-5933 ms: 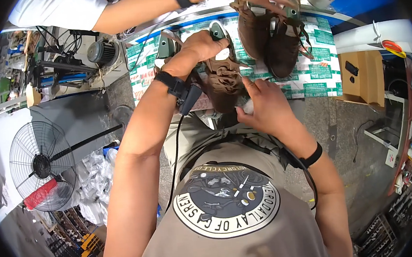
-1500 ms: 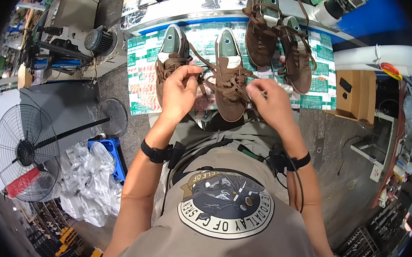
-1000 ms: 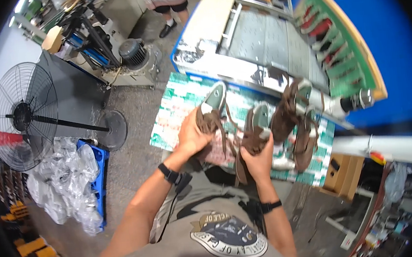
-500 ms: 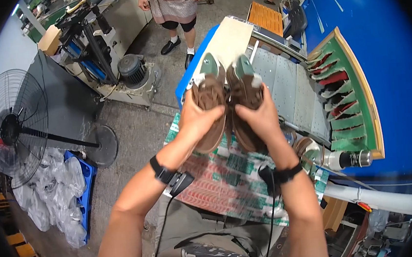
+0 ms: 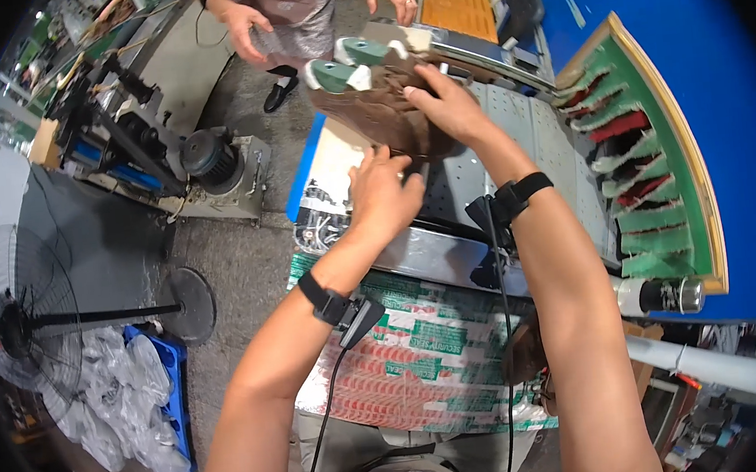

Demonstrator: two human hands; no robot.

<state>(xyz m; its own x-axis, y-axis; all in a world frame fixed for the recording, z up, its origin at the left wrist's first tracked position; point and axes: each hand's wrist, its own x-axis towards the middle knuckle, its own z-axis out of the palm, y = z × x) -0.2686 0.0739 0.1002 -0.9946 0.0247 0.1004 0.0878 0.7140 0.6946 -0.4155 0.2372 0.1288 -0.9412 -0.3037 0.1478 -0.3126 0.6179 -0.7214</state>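
A pair of brown shoes (image 5: 372, 111) with green lasts in their openings stands side by side ahead of me, on the near-side pale board and metal surface. My right hand (image 5: 452, 108) has its thumb and fingers on the upper of the right-hand shoe. My left hand (image 5: 383, 186) is at the near end of the shoes, fingers apart and loosely bent, its fingertips close to or touching the brown upper. Whether it bears any of their weight cannot be seen. Another brown shoe (image 5: 523, 354) lies partly hidden beside my right forearm.
A co-worker's hands (image 5: 243, 27) hang just beyond the shoes. A perforated metal conveyor (image 5: 513, 134) runs to the right, beside a curtain of green and red strips (image 5: 628, 160). A tape-covered surface (image 5: 404, 332) lies before me; a fan (image 5: 21, 321) and motor (image 5: 214, 156) stand left.
The shoes have moved away from me, turned, and come down onto the surface. My left hand has let go of its shoe. The co-worker's hands are nearer the shoes.
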